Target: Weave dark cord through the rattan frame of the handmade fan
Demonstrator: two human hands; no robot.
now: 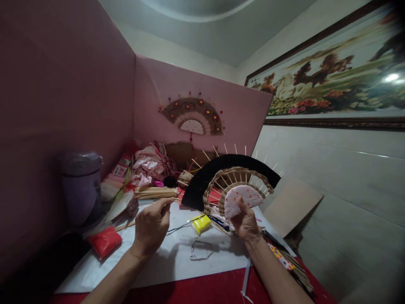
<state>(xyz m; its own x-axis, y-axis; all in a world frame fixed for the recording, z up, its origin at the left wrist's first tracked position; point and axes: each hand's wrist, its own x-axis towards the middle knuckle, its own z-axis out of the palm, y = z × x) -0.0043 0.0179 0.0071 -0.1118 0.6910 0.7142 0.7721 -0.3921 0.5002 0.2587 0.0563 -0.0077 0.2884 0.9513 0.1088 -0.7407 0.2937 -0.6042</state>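
Note:
A handmade fan [232, 162] has a black outer band, a braided brown band, thin wooden sticks poking past its top edge and a white half-round base with orange dots. My right hand [245, 219] grips that base, thumb in front. At the fan's left lower corner, my left hand [152, 226] is closed in a pinch at the end of a stick tip [177, 199]. A dark cord [182, 228] hangs or lies just right of my left hand. Which fingers touch the stick is partly hidden.
Bundled sticks [156, 193], pink cloth [150, 162], a yellow packet [201, 223] and a red packet [105, 242] lie on the white-covered table [190, 270]. A purple bin [81, 188] stands left. A finished fan [192, 116] hangs on the pink board.

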